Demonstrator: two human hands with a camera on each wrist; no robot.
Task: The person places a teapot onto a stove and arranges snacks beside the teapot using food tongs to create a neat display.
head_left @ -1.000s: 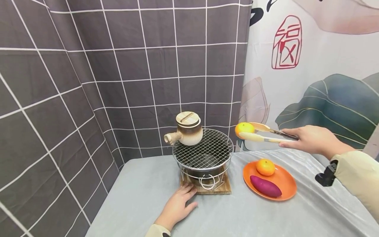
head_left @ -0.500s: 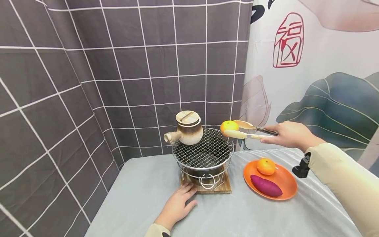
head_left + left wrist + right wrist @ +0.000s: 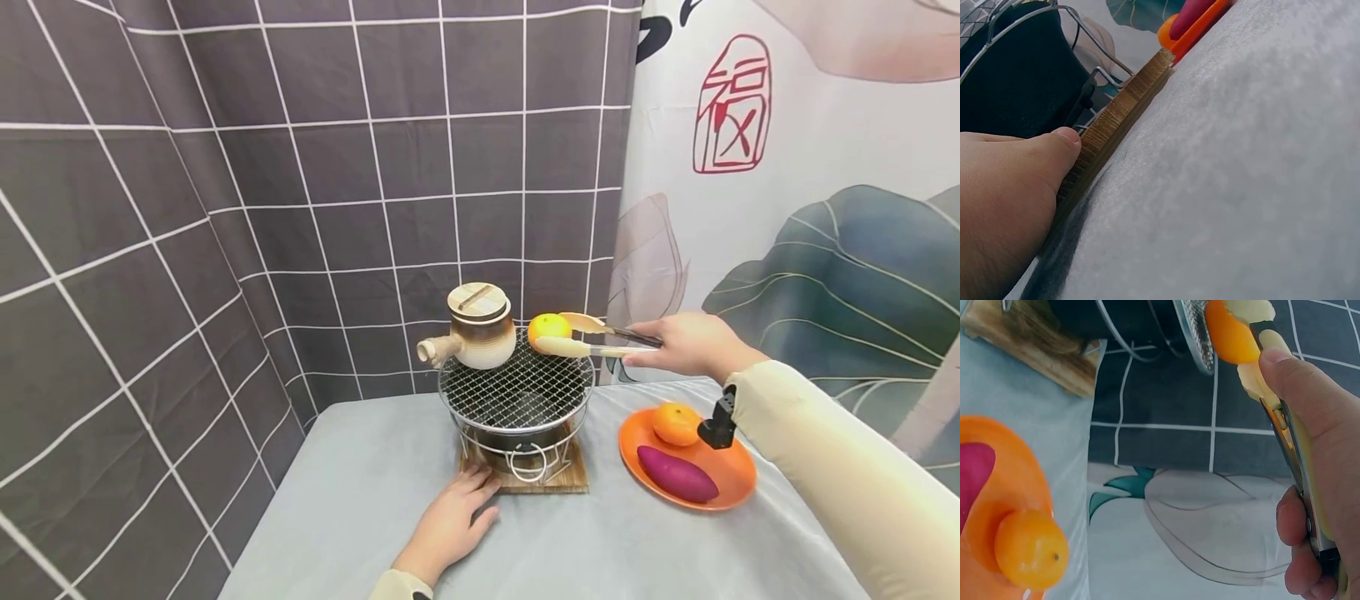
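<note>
My right hand [image 3: 686,343] grips a pair of tongs [image 3: 1297,456] with cream-coloured tips. Between the tips is an orange mandarin [image 3: 550,330], held over the right part of the round wire grill grate [image 3: 517,383], close above the mesh. On the grate's left stands a small clay pot [image 3: 483,337] with a wooden lid and a side handle pointing left. The grate tops a dark stove in a wire frame, on a wooden board [image 3: 566,479]. My left hand [image 3: 450,518] rests with relaxed fingers at the board's front left corner; its thumb lies by the edge in the left wrist view.
An orange plate [image 3: 735,475] to the right of the stove bears a second mandarin [image 3: 677,423] and a purple sweet potato [image 3: 677,473]. A pale grey cloth [image 3: 337,500] covers the table. A dark checked curtain [image 3: 375,167] hangs right behind the stove.
My right hand has moved left with the tongs, bringing the mandarin from above the plate's left side to over the grate. The left hand has stayed at the board.
</note>
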